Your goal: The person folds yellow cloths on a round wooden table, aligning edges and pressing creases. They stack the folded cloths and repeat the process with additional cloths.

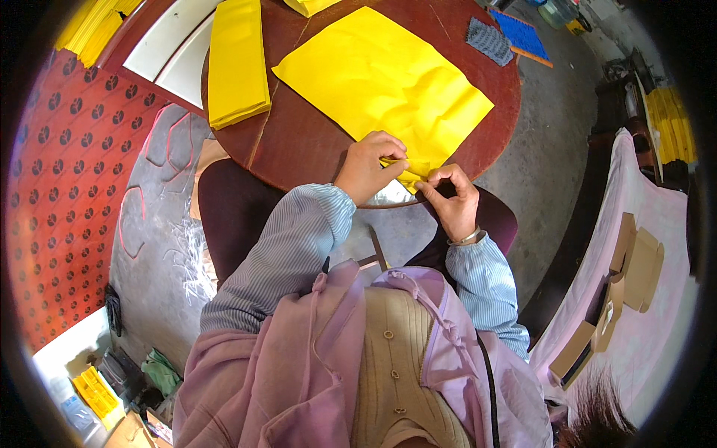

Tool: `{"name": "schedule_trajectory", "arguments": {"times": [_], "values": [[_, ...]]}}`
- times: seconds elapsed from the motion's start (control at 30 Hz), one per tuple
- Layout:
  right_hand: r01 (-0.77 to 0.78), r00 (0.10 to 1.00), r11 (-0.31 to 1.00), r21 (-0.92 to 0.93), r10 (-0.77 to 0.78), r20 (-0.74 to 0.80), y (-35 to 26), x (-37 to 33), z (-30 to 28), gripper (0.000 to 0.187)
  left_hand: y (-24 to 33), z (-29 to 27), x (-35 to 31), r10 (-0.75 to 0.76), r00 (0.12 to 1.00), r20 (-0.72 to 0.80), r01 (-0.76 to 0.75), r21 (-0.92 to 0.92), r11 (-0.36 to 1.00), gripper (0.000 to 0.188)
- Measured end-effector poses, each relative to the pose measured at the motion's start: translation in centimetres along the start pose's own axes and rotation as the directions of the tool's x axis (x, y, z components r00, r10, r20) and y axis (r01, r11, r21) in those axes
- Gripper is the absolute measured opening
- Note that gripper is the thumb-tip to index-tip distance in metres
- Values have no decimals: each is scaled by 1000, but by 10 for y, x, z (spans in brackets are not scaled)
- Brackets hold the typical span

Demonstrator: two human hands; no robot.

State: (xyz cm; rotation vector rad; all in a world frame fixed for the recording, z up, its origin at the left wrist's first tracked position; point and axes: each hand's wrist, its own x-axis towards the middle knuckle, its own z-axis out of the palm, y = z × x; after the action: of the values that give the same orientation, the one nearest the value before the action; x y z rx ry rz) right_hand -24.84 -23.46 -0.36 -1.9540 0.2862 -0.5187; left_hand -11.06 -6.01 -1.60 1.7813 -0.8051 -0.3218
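A large yellow sheet [373, 71], creased in places, lies across the round brown table [306, 153] in front of me. Its near corner is folded at the table's front edge. My left hand [373, 160] pinches the folded part between thumb and fingers. Just to the right, my right hand [454, 196] grips the corner's tip with thumb and forefinger. The fold itself is partly hidden behind my fingers. Whether the sheet is paper or cloth I cannot tell.
A stack of folded yellow sheets [237, 67] lies on the table's left. A grey knitted piece [489, 41] and a blue rack-like item [523, 36] are at the far right. Opened cardboard boxes [642, 269] rest on a pink-covered surface [642, 201] to my right.
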Motion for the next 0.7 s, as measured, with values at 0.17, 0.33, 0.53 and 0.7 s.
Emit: {"name": "schedule_trajectory", "arguments": {"times": [0.17,0.33,0.53,0.7], "values": [[131,991,979,-158,-123,61,-1,0,-4,15,0,-3,1,-66,997,26,67,-48,997,12],[136,990,975,-178,-126,68,2,1,-4,16,-1,-6,1,-56,997,51,59,-56,997,11],[80,996,987,-140,-75,42,5,1,-3,16,-4,-10,1,61,994,85,-60,-16,998,13],[62,998,992,-106,-59,32,5,1,0,17,-2,-7,-1,30,997,73,-32,27,999,13]]}}
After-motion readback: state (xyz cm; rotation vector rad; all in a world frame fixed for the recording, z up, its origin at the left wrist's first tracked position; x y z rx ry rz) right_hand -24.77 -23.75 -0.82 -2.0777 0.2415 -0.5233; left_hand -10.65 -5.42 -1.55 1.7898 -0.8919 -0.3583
